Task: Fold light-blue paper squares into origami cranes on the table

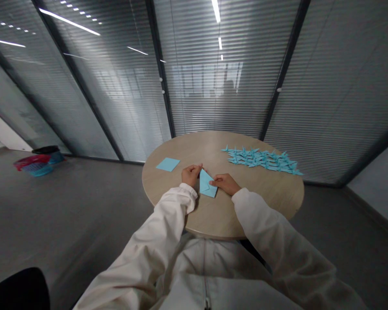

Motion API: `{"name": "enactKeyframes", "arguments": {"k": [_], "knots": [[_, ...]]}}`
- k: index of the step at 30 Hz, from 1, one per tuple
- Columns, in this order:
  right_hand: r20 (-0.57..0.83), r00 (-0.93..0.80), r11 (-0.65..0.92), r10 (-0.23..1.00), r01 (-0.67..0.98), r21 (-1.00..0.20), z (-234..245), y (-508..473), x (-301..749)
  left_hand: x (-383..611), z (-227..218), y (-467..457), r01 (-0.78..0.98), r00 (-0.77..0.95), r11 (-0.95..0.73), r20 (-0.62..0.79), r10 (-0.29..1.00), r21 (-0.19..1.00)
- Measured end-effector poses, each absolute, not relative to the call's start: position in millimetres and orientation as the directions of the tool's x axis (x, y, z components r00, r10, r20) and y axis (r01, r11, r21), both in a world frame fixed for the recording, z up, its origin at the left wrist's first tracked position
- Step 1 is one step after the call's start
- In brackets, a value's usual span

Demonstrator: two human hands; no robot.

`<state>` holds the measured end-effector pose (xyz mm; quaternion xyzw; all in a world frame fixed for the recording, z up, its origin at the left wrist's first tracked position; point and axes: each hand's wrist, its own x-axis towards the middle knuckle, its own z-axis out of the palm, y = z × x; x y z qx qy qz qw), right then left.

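Note:
A partly folded sheet of light-blue origami paper (207,186) is held between my hands, just above the near middle of the round table. My left hand (191,175) pinches its upper left corner. On the paper's right side, my right hand (226,183) grips the edge, thumb on the front face; the fingers behind are hidden. Fold lines and a triangular flap show on the face towards me. Left of my hands lies a flat stack or sheet of blue paper (168,164). Several folded blue paper cranes (261,158) stand in rows at the right back.
The round wooden table (213,221) stands against a glass partition with blinds (213,107). On the floor at the far left are a basket with a red liner (35,165) and a dark-rimmed bin (53,153). A black chair part (19,290) shows at the lower left.

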<state>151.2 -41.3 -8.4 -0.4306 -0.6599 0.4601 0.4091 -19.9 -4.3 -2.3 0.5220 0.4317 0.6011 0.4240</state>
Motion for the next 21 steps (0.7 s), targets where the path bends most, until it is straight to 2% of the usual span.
{"name": "enactKeyframes", "arguments": {"k": [4, 9, 13, 21], "knots": [[0.145, -0.298, 0.2, 0.943, 0.164, -0.966, -10, -40, 151, -21, -1, -6, -0.015, -0.12, -0.278, 0.275, 0.954, 0.96], [0.14, -0.276, 0.19, 0.951, 0.161, -0.969, -10, -41, 151, -13, 5, -12, -0.136, 0.018, -0.197, 0.201, 0.979, 0.971], [0.151, -0.267, 0.202, 0.952, 0.173, -0.964, -10, -42, 150, -10, 7, -17, -0.095, 0.091, -0.137, 0.146, 0.985, 0.986], [0.151, -0.272, 0.206, 0.95, 0.188, -0.96, -12, -41, 150, -11, 4, -18, -0.091, 0.085, -0.13, 0.137, 0.987, 0.987]]}}
